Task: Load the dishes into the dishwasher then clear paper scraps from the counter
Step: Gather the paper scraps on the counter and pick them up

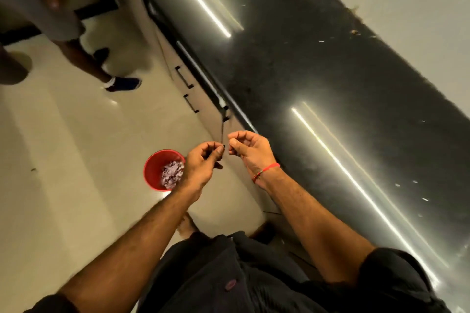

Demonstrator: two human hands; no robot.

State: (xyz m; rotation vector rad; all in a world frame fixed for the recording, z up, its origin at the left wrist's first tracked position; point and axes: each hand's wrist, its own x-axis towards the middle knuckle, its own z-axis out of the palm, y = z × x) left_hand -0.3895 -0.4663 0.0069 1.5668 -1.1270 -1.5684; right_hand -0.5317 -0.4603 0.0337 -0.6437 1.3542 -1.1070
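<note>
Both hands meet just off the counter's front edge, left hand (203,160) and right hand (248,148) each curled with fingertips pinched together; whether either grips a scrap, cannot tell. Red bin (155,169), part-filled with paper scraps (172,174), sits on the floor directly under the left hand, the nearer one. Few pale scraps (414,190) remain on the black counter (305,79), right of the right hand.

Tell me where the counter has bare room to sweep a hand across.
The counter is mostly bare: a wide dark stretch runs between the two light reflections. Small scraps dot the wall side near the lower reflection, and a few more lie by the wall further up. Both hands, left and right, are off the front edge, beside the red bin.
</note>
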